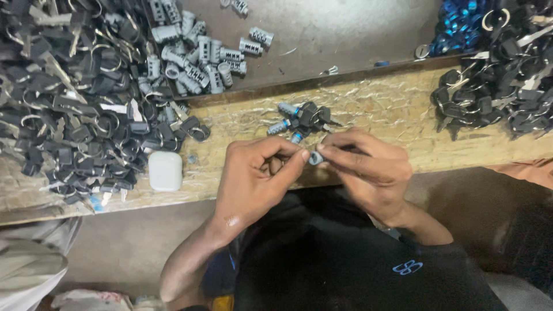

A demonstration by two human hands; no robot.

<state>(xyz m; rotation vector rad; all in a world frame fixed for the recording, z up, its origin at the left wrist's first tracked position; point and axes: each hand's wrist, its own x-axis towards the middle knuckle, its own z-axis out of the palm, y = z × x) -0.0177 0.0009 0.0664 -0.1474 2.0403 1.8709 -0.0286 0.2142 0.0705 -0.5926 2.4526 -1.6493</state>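
- The left hand (pixel 253 181) and the right hand (pixel 368 167) meet above the front edge of the wooden counter (pixel 403 115), and both pinch 1 small grey lock barrel (pixel 315 158).
- The left grip is narrow: thumb and first finger close on the left end of the barrel. The right grip is narrow too, with the fingertips closed on the right end.
- The barrel is in the air, between the 2 hands, just in front of the counter and above the person's dark lap.
- I think the work here is fitting small parts together. To do it well, hold the barrel still with 1 hand and let the other hand do the small turning or pushing. Keep it over the counter, so a dropped bit does not fall to the floor.
- The barrel's long side seems to run left to right, from 1 hand to the other. The fingers hide most of it, so I cannot tell which end is the front.
- Near the hands lie a few finished barrels with keys (pixel 302 120).
- To the left sit a big heap of black keys (pixel 75 103), a bunch of grey barrels (pixel 199 60) and a small white case (pixel 165 171).
- To the right sits another heap of keys (pixel 501 86).
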